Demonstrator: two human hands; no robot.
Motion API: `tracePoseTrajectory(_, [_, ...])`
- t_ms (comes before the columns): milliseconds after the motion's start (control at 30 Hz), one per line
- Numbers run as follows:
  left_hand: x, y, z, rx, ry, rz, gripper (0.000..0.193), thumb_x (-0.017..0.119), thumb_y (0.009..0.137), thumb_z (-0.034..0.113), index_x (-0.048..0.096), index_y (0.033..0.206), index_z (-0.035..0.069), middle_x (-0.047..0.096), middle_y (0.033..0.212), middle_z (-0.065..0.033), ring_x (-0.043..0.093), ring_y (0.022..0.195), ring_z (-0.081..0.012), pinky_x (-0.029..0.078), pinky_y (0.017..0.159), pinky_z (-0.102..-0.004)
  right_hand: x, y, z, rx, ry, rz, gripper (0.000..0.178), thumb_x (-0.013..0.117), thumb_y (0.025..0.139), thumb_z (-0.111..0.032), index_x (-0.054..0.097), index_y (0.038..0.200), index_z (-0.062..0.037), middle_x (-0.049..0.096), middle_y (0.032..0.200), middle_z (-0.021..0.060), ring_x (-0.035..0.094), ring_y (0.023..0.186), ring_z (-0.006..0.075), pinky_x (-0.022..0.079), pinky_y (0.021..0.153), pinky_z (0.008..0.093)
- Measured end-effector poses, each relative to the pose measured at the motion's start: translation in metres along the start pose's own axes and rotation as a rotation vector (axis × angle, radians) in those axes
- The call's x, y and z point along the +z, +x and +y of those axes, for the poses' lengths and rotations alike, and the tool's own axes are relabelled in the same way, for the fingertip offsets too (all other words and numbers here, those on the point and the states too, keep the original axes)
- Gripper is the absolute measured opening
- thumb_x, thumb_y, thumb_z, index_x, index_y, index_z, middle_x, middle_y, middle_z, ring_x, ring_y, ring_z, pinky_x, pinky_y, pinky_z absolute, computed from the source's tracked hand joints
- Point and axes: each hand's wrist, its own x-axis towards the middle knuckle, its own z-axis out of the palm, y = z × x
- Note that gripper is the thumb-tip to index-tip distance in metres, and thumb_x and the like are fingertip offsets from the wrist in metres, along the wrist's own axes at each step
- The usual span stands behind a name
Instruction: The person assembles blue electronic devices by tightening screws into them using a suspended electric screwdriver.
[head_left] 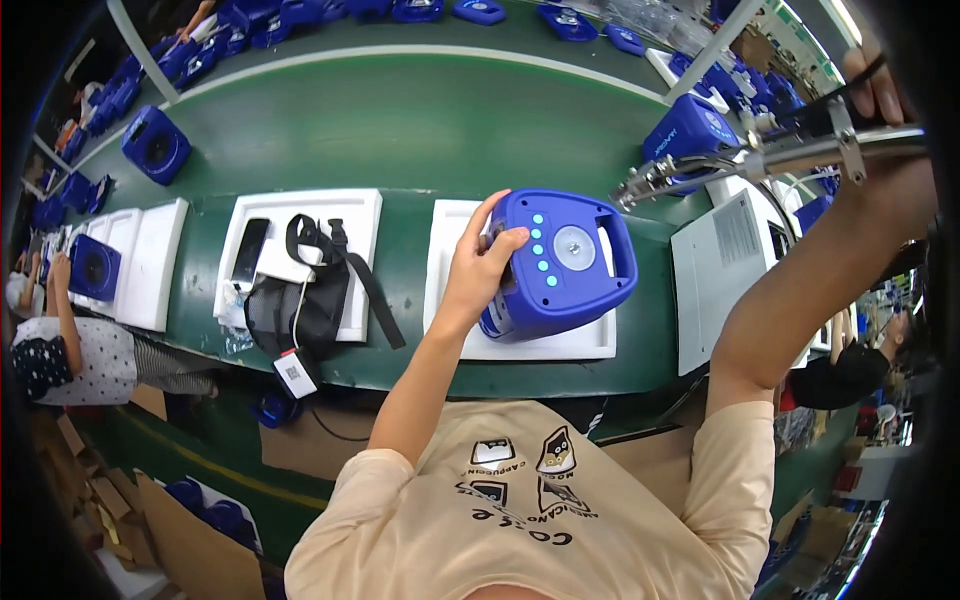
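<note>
A blue box-shaped speaker (540,300) stands tilted over a white foam tray (455,335), its panel with light-green round buttons and a clear round knob facing up. My left hand (480,255) grips its left side, thumb on the panel edge by the buttons and fingers around the side. At the upper right my right hand (880,88) is raised, its fingers curled around a black part beside a long metal bar (800,155). What exactly it holds is hard to make out. The bar's jointed metal end (640,186) points toward the speaker without touching it.
Left of the speaker, another foam tray (365,215) carries a phone (250,250), a black strapped bag (300,315) and a white device. A grey laptop-like panel (725,260) lies right. Another blue speaker (690,130) stands behind it. Co-workers sit at both sides.
</note>
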Motion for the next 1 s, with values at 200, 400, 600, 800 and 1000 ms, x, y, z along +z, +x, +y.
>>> tracePoseTrajectory(200, [0.003, -0.004, 0.007, -0.018, -0.026, -0.015, 0.063, 0.074, 0.091, 0.023, 0.052, 0.146, 0.004, 0.069, 0.112, -0.0106, 0.066, 0.099, -0.0157, 0.053, 0.091, -0.0293, 0.123, -0.042, 0.039, 0.05, -0.045, 0.114, 0.041, 0.044, 0.1, -0.045, 0.057, 0.089, -0.0077, 0.044, 0.051, 0.0011, 0.044, 0.034, 0.0147, 0.039, 0.03, 0.0295])
tracePoseTrajectory(400, [-0.002, -0.002, 0.005, -0.014, -0.002, -0.025, 0.065, 0.075, 0.089, 0.026, 0.053, 0.146, 0.003, 0.07, 0.113, -0.0119, 0.067, 0.099, -0.0156, 0.053, 0.091, -0.0289, 0.139, -0.058, 0.063, 0.036, -0.1, 0.256, 0.035, 0.048, 0.102, -0.04, 0.058, 0.097, -0.0064, 0.043, 0.051, -0.0005, 0.042, 0.034, 0.0124, 0.039, 0.032, 0.0278])
tracePoseTrajectory(600, [-0.003, -0.003, 0.006, 0.009, 0.04, -0.026, 0.063, 0.075, 0.089, 0.025, 0.054, 0.145, 0.002, 0.071, 0.111, -0.0109, 0.067, 0.096, -0.0146, 0.054, 0.089, -0.0287, 0.136, -0.067, 0.078, 0.009, -0.14, 0.385, 0.032, 0.052, 0.103, -0.036, 0.059, 0.102, -0.0053, 0.041, 0.051, -0.0018, 0.04, 0.035, 0.0105, 0.038, 0.034, 0.0264])
tracePoseTrajectory(800, [0.0, -0.002, 0.008, 0.006, 0.04, -0.031, 0.063, 0.075, 0.09, 0.025, 0.054, 0.144, 0.002, 0.071, 0.111, -0.0109, 0.067, 0.096, -0.0144, 0.054, 0.09, -0.0289, 0.12, -0.06, 0.093, 0.427, 0.961, 0.017, 0.032, 0.048, 0.104, -0.038, 0.057, 0.1, -0.0082, 0.039, 0.053, -0.0038, 0.039, 0.037, 0.0083, 0.038, 0.036, 0.0246])
tracePoseTrajectory(1000, [-0.001, -0.003, 0.01, 0.001, 0.039, -0.021, 0.061, 0.074, 0.09, 0.023, 0.054, 0.143, 0.002, 0.071, 0.108, -0.0118, 0.067, 0.093, -0.0141, 0.055, 0.084, -0.0278, 0.116, -0.06, 0.116, 0.552, 1.597, -0.243, 0.031, 0.05, 0.104, -0.04, 0.056, 0.097, -0.0103, 0.039, 0.054, -0.004, 0.04, 0.04, 0.0081, 0.039, 0.038, 0.0251])
